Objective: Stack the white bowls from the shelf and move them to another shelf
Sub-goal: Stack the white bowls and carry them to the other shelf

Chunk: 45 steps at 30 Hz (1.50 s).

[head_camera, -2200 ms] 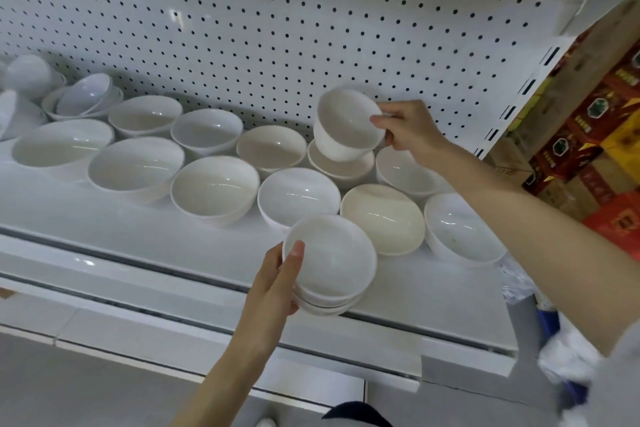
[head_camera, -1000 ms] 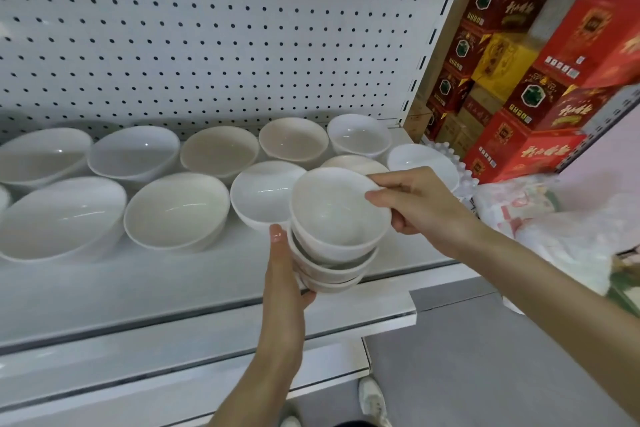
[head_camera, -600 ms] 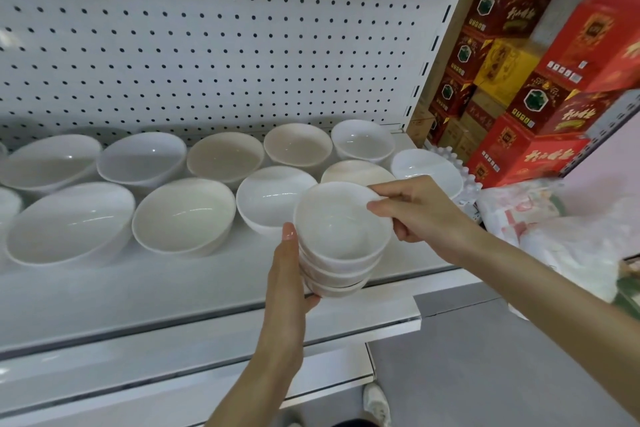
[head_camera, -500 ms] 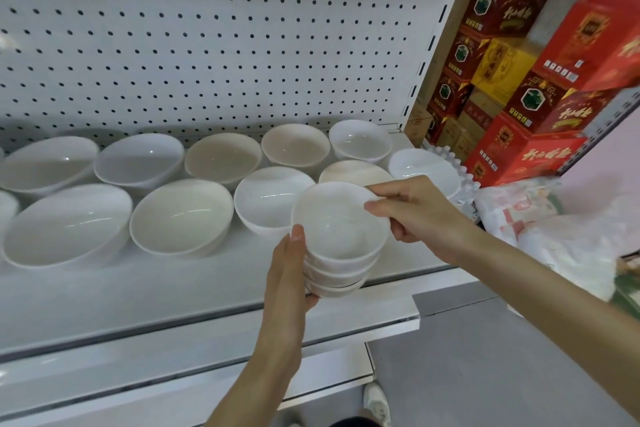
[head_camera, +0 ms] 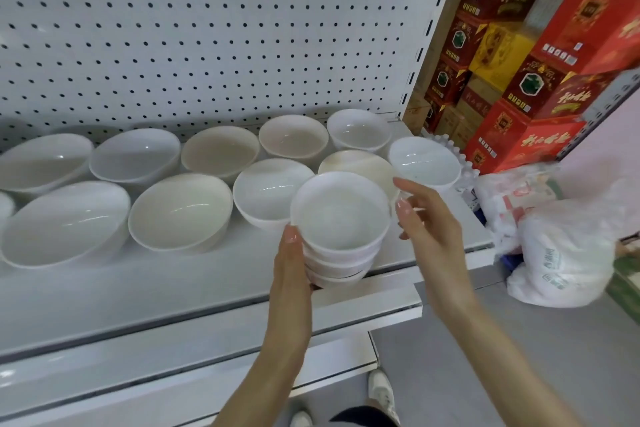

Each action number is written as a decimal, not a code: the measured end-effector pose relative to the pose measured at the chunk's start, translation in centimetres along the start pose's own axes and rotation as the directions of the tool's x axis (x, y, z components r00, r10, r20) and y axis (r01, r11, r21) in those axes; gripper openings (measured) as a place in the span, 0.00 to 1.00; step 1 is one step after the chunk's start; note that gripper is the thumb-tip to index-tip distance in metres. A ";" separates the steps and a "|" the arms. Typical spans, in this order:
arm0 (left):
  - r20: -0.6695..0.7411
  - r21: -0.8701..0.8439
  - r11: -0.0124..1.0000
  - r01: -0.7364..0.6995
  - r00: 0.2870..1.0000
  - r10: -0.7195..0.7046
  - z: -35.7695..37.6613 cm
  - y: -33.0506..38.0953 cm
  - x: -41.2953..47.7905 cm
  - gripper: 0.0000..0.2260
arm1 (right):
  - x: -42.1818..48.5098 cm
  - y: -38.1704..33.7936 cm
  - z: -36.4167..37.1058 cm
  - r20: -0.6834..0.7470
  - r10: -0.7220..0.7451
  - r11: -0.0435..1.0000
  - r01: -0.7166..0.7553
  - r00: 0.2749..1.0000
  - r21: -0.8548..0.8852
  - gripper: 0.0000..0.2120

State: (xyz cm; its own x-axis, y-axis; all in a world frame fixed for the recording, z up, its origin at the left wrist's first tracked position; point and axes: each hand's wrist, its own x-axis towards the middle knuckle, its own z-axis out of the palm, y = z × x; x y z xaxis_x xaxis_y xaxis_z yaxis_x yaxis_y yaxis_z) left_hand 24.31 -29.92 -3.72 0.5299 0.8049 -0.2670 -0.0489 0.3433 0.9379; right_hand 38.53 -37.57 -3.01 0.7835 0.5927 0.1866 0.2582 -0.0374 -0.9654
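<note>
My left hand (head_camera: pixel 289 274) holds a stack of three white bowls (head_camera: pixel 341 229) from the left side and below, thumb against the rim, above the front edge of the white shelf (head_camera: pixel 145 295). My right hand (head_camera: pixel 427 229) hovers just right of the stack with relaxed fingers, touching nothing. Several more white and cream bowls stand in two rows on the shelf, among them a white bowl (head_camera: pixel 272 189) just left of the stack and another white bowl (head_camera: pixel 424 161) at the right end.
A white pegboard (head_camera: pixel 207 28) backs the shelf. Red and yellow boxes (head_camera: pixel 519 55) are piled to the right. White plastic bags (head_camera: pixel 557 253) lie on the grey floor at the right. My shoes (head_camera: pixel 381 392) show below the shelf edge.
My right hand set the bowl it carried onto the stack and has let go, drawing a little to the right. My left hand keeps holding the stack.
</note>
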 end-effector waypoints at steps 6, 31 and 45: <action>-0.014 0.070 0.990 -0.120 0.992 0.122 -0.2 -1.7 0.6 0.21 | -4.4 3.3 3.5 0.048 0.033 0.986 -0.040 0.998 0.163 0.30; 0.108 0.084 0.930 -0.357 0.931 0.348 0.5 -4.4 1.4 0.49 | -4.5 3.6 5.7 0.021 -0.004 0.962 -0.002 1.000 0.271 0.49; 0.269 0.052 0.907 -0.418 0.880 0.391 14.5 -5.5 -4.9 0.49 | -6.0 3.0 -9.3 -0.172 -0.042 0.952 0.092 0.984 0.293 0.36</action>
State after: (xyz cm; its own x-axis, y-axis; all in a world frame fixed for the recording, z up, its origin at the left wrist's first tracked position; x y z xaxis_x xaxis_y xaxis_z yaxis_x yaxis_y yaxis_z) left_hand 34.24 -42.74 -4.38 0.6751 0.7126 0.1909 -0.2222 -0.0503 0.9737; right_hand 39.89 -48.69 -5.29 0.8575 0.4464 0.2556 0.1522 0.2545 -0.9550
